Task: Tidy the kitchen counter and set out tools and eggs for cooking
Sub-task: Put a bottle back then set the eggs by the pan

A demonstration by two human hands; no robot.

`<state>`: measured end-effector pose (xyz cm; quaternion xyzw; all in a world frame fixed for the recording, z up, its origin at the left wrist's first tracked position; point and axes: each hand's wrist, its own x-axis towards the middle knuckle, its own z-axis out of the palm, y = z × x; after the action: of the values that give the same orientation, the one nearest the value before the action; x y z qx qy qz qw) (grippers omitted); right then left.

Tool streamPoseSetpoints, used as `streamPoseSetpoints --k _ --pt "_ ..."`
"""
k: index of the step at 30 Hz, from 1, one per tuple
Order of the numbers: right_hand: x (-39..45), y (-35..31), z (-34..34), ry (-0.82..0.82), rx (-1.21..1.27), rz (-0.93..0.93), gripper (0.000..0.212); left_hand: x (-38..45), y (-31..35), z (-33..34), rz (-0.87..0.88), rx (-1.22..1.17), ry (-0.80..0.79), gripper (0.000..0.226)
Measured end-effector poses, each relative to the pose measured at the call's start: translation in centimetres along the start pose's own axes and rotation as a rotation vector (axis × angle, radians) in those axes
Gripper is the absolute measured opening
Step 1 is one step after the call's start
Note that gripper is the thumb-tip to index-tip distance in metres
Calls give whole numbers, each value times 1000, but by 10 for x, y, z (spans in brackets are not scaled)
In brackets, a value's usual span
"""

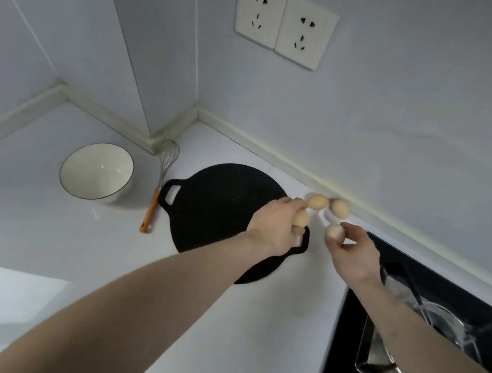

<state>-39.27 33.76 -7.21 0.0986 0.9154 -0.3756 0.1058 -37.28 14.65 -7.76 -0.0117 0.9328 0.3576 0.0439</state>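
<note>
Eggs: left hand grips one egg, long axis upright; right hand pinches another egg at its fingertips, both arms outstretched.

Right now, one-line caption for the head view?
Left hand and right hand each hold an egg beside the black griddle; two eggs rest by the wall.

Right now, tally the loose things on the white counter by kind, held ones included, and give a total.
Tan eggs: 4, one in the left hand, one in the right hand, two by the wall
White ceramic bowl: 1
Orange-handled wire whisk: 1
Black round griddle pan: 1
Total: 7
</note>
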Motion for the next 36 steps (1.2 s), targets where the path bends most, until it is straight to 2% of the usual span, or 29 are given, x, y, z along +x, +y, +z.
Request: streamPoseSetpoints --k 3,8,16,29,36 --pt "19 11 -7 15 -19 58 46 26 9 18 -12 80 -9 52" --pt "53 24 -10 37 -72 54 48 65 8 30 -97 118 73 44" --pt "93 35 -15 88 -150 65 34 102 -3 37 -142 137 53 60" --pt "105 42 -14 148 -71 70 32 115 1 49 -220 -13 31 56" --pt "102 47 -24 144 -82 66 44 110 4 40 -219 -55 -11 67"
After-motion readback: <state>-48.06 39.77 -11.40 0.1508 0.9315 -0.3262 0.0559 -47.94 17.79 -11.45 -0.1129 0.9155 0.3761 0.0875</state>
